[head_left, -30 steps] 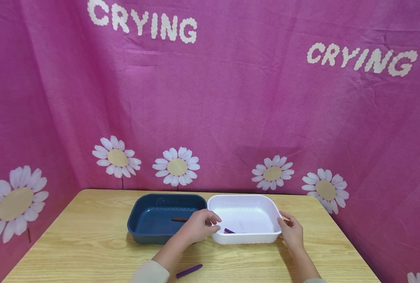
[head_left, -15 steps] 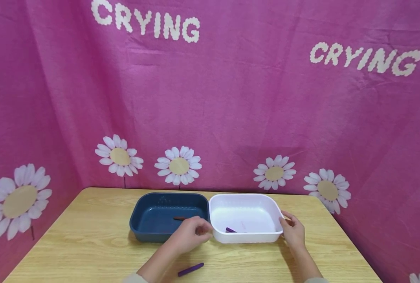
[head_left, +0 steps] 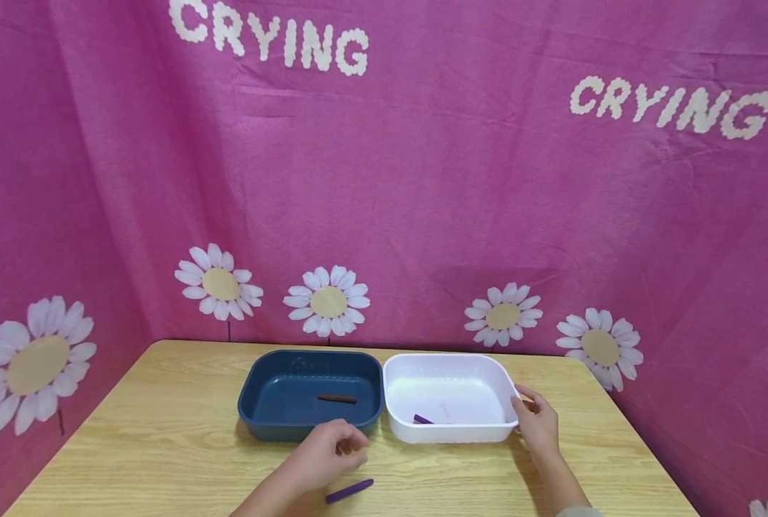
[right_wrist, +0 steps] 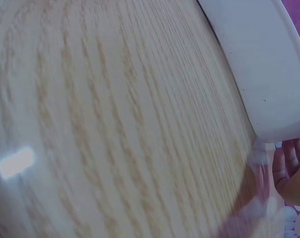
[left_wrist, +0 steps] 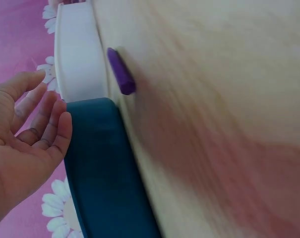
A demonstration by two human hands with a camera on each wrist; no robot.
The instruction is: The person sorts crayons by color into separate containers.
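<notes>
My left hand (head_left: 328, 454), fingers loosely bent and nothing in them, hovers in front of a dark blue plastic bin (head_left: 287, 432). On the table just below that hand lies a purple crayon (head_left: 350, 491), seen larger in the left wrist view as a thick purple stick (left_wrist: 121, 73). Inside the blue bin is a brown crayon (head_left: 337, 398). A white plastic bin (head_left: 451, 434) stands close beside it, with a purple crayon (head_left: 422, 418) near its front left corner, partly hidden by the front wall. My right hand (head_left: 539, 427) grips the white bin's right rim, thumb at the edge.
Both bins sit toward the back of a wooden table (head_left: 157, 431). Behind and beside it hangs a pink cloth (head_left: 384, 215) printed with daisies and lettering. Bare wood runs along the front and left of the bins.
My left hand has drawn back from over the white bin's left edge, leftward and nearer, uncovering the brown crayon. The right hand has stayed at the white bin's rim.
</notes>
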